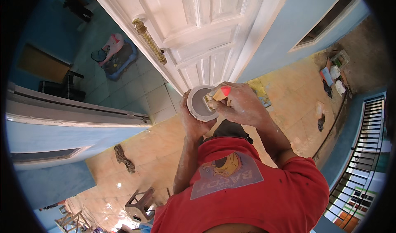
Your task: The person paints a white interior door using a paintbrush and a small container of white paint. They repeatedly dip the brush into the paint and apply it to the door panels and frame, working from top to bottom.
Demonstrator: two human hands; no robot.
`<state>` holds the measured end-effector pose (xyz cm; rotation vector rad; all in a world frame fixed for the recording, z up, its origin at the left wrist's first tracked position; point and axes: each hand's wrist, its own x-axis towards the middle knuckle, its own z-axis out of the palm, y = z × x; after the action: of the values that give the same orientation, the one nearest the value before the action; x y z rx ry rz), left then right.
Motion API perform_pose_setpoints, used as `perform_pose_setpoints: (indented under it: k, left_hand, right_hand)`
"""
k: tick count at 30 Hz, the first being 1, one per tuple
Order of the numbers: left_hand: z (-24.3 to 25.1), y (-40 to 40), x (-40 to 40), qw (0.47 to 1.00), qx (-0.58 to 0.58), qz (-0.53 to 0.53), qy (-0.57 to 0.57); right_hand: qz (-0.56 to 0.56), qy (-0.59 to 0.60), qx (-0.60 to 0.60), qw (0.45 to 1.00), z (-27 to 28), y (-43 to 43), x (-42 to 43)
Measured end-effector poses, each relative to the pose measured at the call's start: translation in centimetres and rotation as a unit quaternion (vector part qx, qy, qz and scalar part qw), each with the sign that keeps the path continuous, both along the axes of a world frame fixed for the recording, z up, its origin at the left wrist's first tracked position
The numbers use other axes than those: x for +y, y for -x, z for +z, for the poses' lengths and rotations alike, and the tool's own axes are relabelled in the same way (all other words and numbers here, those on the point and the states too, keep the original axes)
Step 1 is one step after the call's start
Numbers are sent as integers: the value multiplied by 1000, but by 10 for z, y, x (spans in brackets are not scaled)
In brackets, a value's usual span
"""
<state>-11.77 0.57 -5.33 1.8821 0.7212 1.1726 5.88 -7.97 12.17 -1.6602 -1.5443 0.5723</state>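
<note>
My left hand (195, 126) is wrapped around the side of a round, whitish plastic tub (198, 101), which I see from above with a greyish interior. Over the tub's right rim, my right hand (244, 104) grips a paintbrush (220, 94) with a pale wooden handle and a red end. Its metal ferrule and bristle end are at the tub's opening; my fingers partly cover them. Directly in front stands a white panelled door (202, 46), with a twisted brass-coloured pull handle (150, 41). Pale splatter marks both hands and forearms.
The door stands ajar onto a tiled room with a pink and blue child's ride-on toy (113, 55). Crumpled dark cloths (124, 158) lie on the tan tiled floor (154, 158). A plastic stool (139, 203) stands behind left. Barred railing (355, 158) runs along the right.
</note>
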Motion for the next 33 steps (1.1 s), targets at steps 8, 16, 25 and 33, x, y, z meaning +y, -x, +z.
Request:
perform_pose_setpoints:
  k: [8,16,25,33]
  left_hand:
    - [10,-15,-14,996,-36,-51,66]
    - [7,-25,-7,998,-2,-55,12]
    - [4,-49,-1,1000,-9,-16,-22]
    - [13,-104,3,999,-29,3,27]
  right_hand:
    - [-13,61,-100,993,-10,-3,4]
    - [-42,-2,-9,999,-11,2,-4]
    - [-131,-12,352,927,-36,-46,-26]
    - [-156,-96,573,799,-80,-104,-35]
